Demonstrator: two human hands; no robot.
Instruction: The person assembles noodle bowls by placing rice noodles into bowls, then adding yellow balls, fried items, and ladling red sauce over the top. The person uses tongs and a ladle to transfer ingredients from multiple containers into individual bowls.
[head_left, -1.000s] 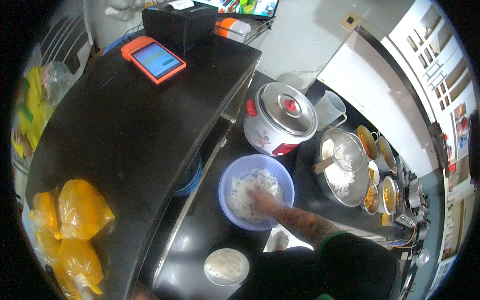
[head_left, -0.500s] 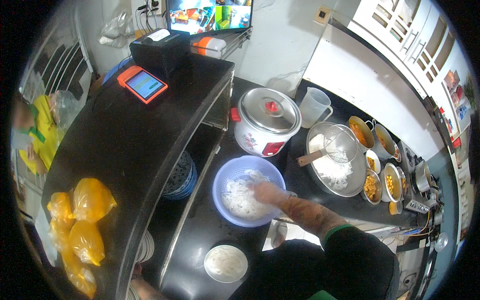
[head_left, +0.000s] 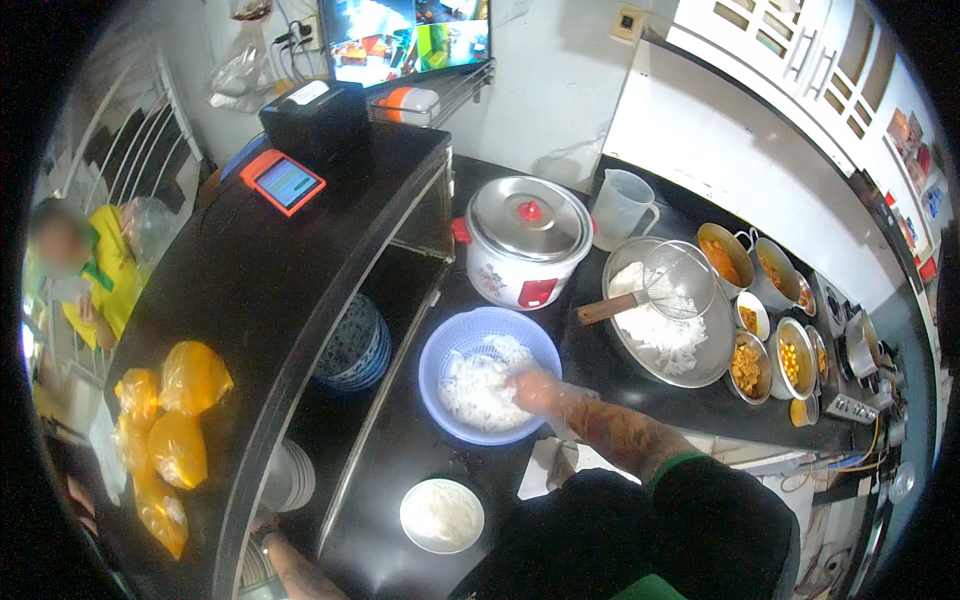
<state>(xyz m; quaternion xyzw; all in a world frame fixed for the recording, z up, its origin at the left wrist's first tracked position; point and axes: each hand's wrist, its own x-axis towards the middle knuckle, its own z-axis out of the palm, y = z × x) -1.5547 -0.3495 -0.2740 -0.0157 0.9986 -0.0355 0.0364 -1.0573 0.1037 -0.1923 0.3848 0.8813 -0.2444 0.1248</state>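
Observation:
In a lavender colander [head_left: 433, 405], white rice noodles [head_left: 470, 393] lie in a loose heap. My right hand [head_left: 535, 392], in a clear plastic glove, reaches into their right side, its fingers closed on some noodles and partly buried. A white bowl [head_left: 442, 515] holding more pale noodles stands on the dark counter in front of the colander. Down at the lower left, my left hand [head_left: 264, 526] is beside stacked plates [head_left: 290, 476] on the shelf under the raised counter. Its fingers are mostly hidden by the counter edge.
Behind the colander stands a lidded cooker [head_left: 525, 245]; a clear jug [head_left: 625, 210] is beside it. A steel basin [head_left: 722, 350] carries noodles and a wire strainer [head_left: 680, 282]. Food pots [head_left: 722, 255] line the right. Yellow bags [head_left: 195, 378] lie left, near a person in yellow [head_left: 115, 265].
The view has shifted slightly. More of my left forearm and the stacked plates shows at the lower left. My right hand stays in the noodles, its fingers drawn a little toward the right side.

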